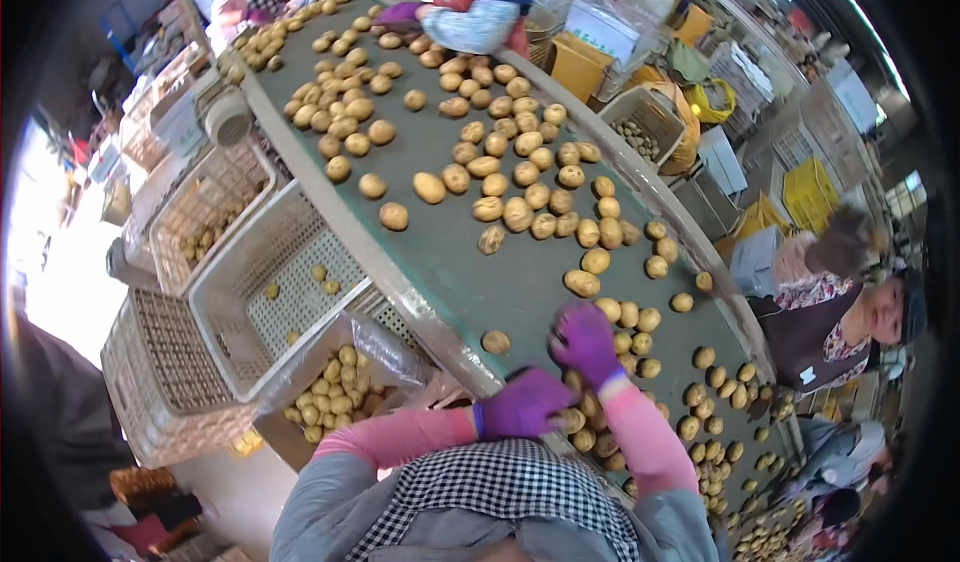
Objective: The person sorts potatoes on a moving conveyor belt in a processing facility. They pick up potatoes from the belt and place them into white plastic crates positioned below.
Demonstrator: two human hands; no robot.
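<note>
Many potatoes (518, 214) lie spread over a green conveyor belt (470, 297) in front of me. My left hand (525, 404), in a purple glove, reaches across the belt's near edge beside a cluster of potatoes. Its fingers are smeared by motion, and one potato (571, 420) shows right at their tips. My right hand (587, 344), gloved in purple too, is over the belt just left of several potatoes (630, 314). Its fingers are curled in, and whatever they hold is hidden. A lone potato (495, 341) lies between the hands and the belt's left side.
Left of the metal belt rim (400, 287) stand a grey plastic crate (215, 307) with a few potatoes and a plastic-lined box (285, 402) of potatoes. Co-workers stand at the far end (480, 12) and along the right side (825, 327). Yellow crates (808, 194) are stacked beyond.
</note>
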